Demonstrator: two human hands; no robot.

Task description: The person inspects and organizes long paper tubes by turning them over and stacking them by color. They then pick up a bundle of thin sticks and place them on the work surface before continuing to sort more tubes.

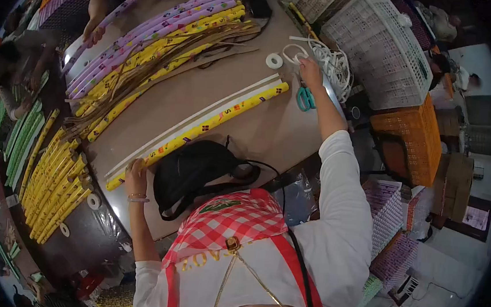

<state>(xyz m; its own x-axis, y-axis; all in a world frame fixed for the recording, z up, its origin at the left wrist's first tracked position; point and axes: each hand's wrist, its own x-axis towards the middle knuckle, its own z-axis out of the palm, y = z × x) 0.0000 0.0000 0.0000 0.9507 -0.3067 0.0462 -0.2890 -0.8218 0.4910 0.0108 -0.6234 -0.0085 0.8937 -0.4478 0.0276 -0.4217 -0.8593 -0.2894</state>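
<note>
A long yellow printed roll [216, 123] lies slantwise across the table in front of me, with a straight white strip [193, 116] along its far side. At their near left end, my left hand [136, 175] is closed over the roll and strip. My right hand [310, 73] is beyond the roll's far end, fingers pinched on a looped white strip [292, 54]; the fingertips are small in view. Teal-handled scissors [305, 99] lie just below that hand. Beside it are a small white tape ring [274, 60] and a tangled heap of white strip [334, 68].
Purple rolls [169, 17], yellow rolls and brown strips [148, 68] cover the table's far left. More yellow rolls [52, 190] are stacked at left. A black bag [198, 170] lies before my apron. Another person's hand [93, 33] holds a purple roll. A white basket [380, 49] stands right.
</note>
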